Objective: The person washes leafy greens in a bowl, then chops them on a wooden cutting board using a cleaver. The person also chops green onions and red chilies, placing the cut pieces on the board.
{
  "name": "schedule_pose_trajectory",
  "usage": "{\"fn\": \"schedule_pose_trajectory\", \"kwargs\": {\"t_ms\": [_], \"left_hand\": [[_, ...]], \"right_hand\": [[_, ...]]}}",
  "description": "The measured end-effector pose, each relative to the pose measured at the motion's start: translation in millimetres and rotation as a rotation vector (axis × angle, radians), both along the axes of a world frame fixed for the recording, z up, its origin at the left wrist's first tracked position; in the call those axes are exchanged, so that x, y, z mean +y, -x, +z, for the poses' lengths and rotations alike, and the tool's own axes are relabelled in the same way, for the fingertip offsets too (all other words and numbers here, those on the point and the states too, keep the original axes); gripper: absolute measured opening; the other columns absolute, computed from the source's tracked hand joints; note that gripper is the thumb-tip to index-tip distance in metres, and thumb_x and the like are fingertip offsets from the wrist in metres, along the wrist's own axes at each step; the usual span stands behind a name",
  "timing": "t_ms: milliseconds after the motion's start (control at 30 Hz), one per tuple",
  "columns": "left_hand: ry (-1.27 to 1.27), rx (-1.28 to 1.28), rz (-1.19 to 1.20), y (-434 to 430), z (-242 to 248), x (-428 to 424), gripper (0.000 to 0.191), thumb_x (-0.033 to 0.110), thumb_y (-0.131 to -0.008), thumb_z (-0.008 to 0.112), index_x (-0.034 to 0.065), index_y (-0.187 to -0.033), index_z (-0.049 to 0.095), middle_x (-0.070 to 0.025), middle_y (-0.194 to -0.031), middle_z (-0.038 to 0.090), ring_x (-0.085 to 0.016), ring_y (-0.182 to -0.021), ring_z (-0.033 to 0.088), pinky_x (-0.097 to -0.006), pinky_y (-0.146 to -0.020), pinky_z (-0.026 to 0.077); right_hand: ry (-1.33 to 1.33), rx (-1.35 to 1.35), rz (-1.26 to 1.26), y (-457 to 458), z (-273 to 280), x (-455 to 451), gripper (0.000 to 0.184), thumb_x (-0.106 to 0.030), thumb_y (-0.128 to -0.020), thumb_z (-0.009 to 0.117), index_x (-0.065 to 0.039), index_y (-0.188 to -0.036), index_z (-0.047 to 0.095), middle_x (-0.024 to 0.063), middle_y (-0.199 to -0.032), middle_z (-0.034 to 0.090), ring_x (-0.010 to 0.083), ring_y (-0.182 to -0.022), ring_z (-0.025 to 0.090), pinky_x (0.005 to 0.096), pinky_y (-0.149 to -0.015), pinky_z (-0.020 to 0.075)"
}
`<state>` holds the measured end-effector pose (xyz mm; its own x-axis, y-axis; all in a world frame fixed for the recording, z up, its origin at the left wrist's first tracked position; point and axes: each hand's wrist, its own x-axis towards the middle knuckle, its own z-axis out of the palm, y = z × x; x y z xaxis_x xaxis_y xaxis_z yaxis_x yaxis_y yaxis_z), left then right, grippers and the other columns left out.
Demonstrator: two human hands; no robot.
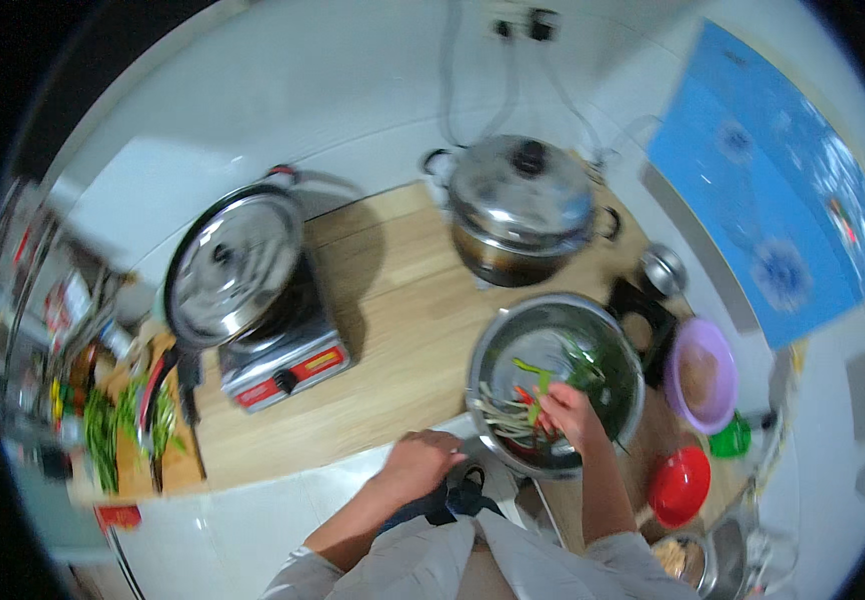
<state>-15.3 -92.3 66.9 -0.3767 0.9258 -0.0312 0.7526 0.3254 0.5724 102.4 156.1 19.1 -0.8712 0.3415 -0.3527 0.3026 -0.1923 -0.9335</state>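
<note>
A large stainless steel bowl [481, 360] stands at the counter's front edge before me. In it are dark leafy greens [586, 367], pale strips of vegetable [496, 412] and red chili peppers [524, 394]. My right hand [567, 416] is over the bowl's inside, its fingers pinching a light green vegetable piece [543, 382], perhaps a pepper. Left of the bowl, my left hand [421, 461] hovers at the counter's front edge with its fingers curled. Blur leaves it unclear whether anything is in those fingers.
A lidded steel pot [522, 202] stands behind the bowl. To the left, a lidded wok [234, 262] sits on a portable stove [286, 375]. Beyond it, a knife [155, 472] and cut greens lie on a cutting board [185, 442]. Purple [702, 375] and red basins [680, 487] stand right.
</note>
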Motion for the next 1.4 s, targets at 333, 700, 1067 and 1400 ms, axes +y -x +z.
{"fn": "schedule_pose_trajectory", "kwargs": {"t_ms": [333, 700, 1067, 1400], "left_hand": [[-0.328, -0.098, 0.401, -18, -3, -77, 0.031, 0.030, -0.078, 0.064, 0.0035, -0.093, 0.063, -0.0114, -0.085, 0.062, -0.029, -0.082, 0.056, -0.0371, -0.075, 0.046], [-0.537, -0.079, 0.657, -3, -17, -313, 0.009, 0.017, -0.080, 0.061, 0.0090, -0.084, 0.065, -0.0043, -0.071, 0.060, -0.022, -0.068, 0.053, -0.0321, -0.064, 0.042], [-0.568, 0.003, 1.086, 4, -3, -542, 0.014, 0.017, -0.082, 0.060, 0.0080, -0.091, 0.064, -0.0079, -0.081, 0.063, -0.026, -0.071, 0.057, -0.0336, -0.065, 0.045], [-0.735, -0.424, 1.457, 32, -19, -626, 0.024, 0.019, -0.088, 0.055, 0.0006, -0.102, 0.060, -0.0057, -0.071, 0.059, -0.010, -0.059, 0.049, -0.0240, -0.056, 0.042]], "right_hand": [[0.040, 0.102, 0.226, 47, 27, -153, 0.005, -0.005, -0.081, 0.060, 0.000, -0.081, 0.060, -0.0025, -0.071, 0.056, 0.0043, -0.062, 0.048, 0.0194, -0.056, 0.0379], [0.370, 0.099, 0.567, 113, 24, -395, 0.010, -0.010, -0.087, 0.052, -0.001, -0.089, 0.057, -0.0002, -0.077, 0.053, 0.0071, -0.068, 0.045, 0.0212, -0.060, 0.0347], [0.652, 0.020, 0.796, 184, 29, -639, 0.015, -0.009, -0.086, 0.054, 0.000, -0.099, 0.054, 0.0041, -0.085, 0.055, 0.0096, -0.071, 0.047, 0.0221, -0.062, 0.0356], [-0.217, 0.296, 1.085, 234, 8, -732, 0.044, -0.010, -0.080, 0.060, -0.002, -0.119, 0.042, 0.0036, -0.071, 0.057, 0.0109, -0.064, 0.055, 0.0248, -0.060, 0.0449]]}}
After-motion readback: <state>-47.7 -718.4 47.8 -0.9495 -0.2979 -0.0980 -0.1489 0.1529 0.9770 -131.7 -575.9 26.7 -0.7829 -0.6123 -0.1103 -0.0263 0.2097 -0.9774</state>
